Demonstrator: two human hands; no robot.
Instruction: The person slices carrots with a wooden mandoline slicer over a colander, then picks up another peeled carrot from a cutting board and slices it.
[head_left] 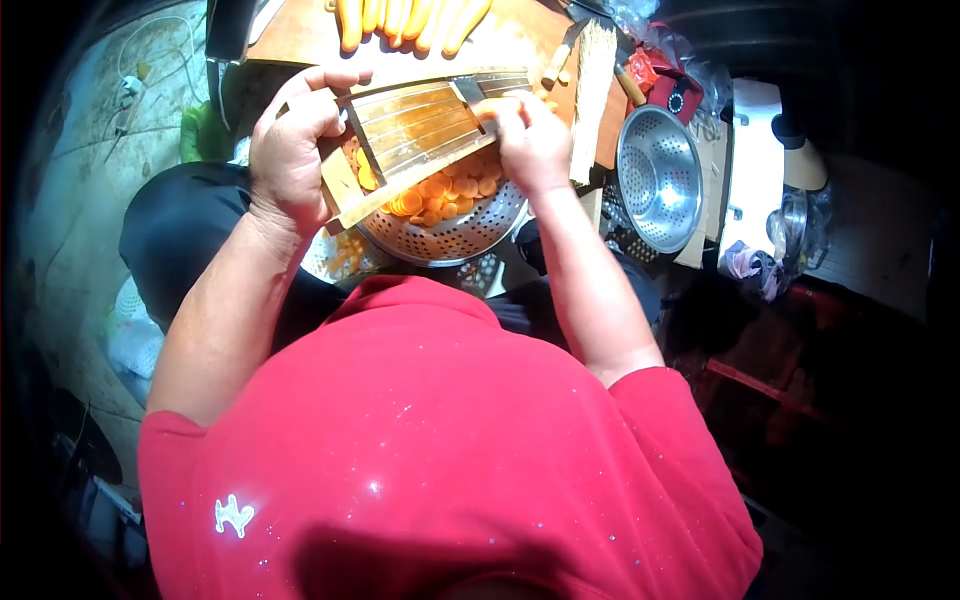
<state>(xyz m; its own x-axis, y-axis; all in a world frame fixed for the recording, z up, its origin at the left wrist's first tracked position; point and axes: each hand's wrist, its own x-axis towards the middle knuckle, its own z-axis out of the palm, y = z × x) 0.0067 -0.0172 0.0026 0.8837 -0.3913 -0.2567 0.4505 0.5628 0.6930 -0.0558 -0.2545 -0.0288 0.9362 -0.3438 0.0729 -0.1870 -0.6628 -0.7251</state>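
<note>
A wooden slicer [415, 130] with a metal blade plate is held tilted over a perforated metal colander [440, 238]. Its near end is gripped by my left hand [297, 150], with the fingers wrapped round the frame. At the slicer's other end, my right hand [530, 140] is closed on an orange carrot piece [488, 108] beside the blade plate. Round orange carrot slices [440, 198] lie in the colander under the slicer. How much of the carrot is inside my right fingers is hidden.
Peeled carrots [410, 18] lie on a brown board [290, 35] at the top. To the right stand an empty metal colander [660, 175], a red item [675, 98] and a white panel [757, 150]. Plastic bags [752, 265] sit at the right.
</note>
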